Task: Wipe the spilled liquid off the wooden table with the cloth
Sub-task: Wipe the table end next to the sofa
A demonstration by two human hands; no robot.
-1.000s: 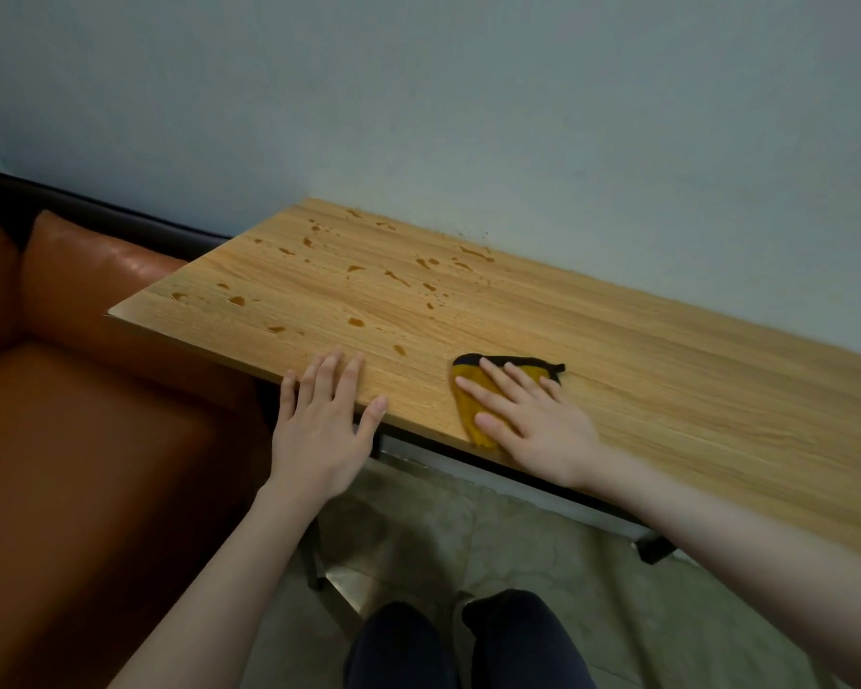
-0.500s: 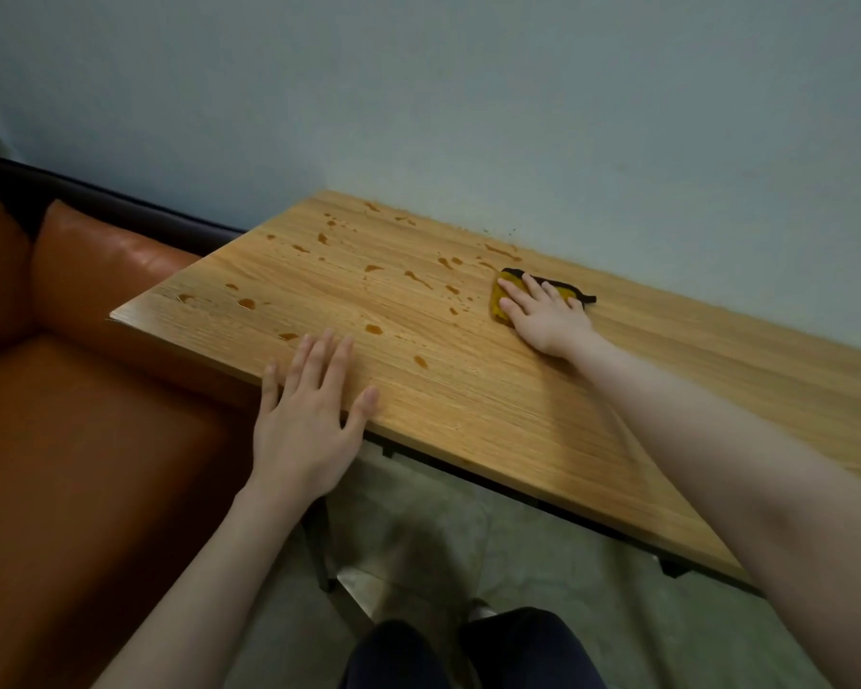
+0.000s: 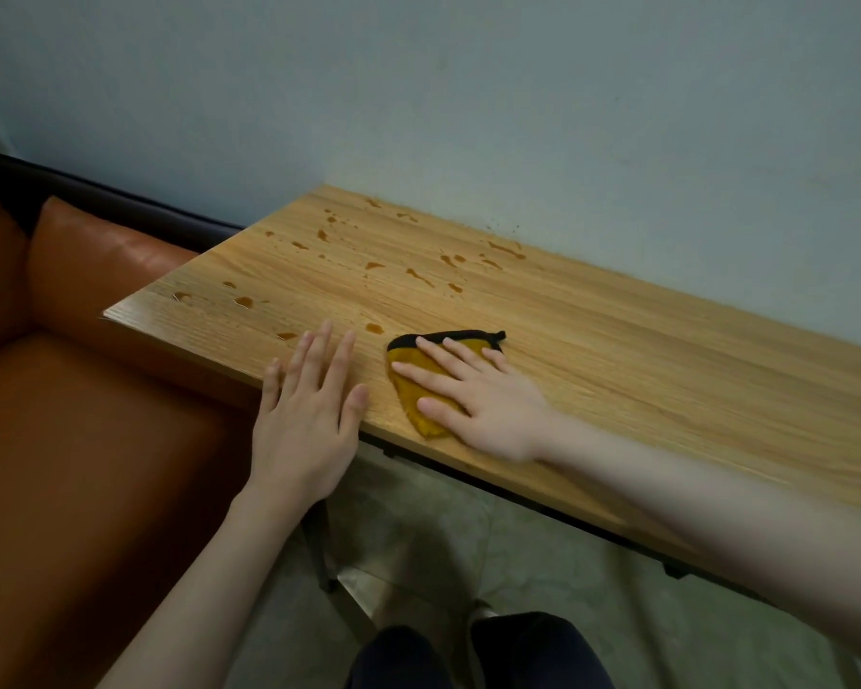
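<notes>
Cloth (image 3: 418, 385) looks thin, limp, light: right hand (image 3: 488, 405) pins it flat-fingered, no grip. Left hand (image 3: 309, 415) lies flat, empty, on bench (image 3: 667, 370) edge.

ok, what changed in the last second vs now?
The right hand, flat on the yellow cloth, pushed it to the far edge by the wall, then drew it back to the near edge, ending about where it began. No grip taken or released. The left hand stayed flat on the wooden table; most spilled drops on the left half remain.
</notes>
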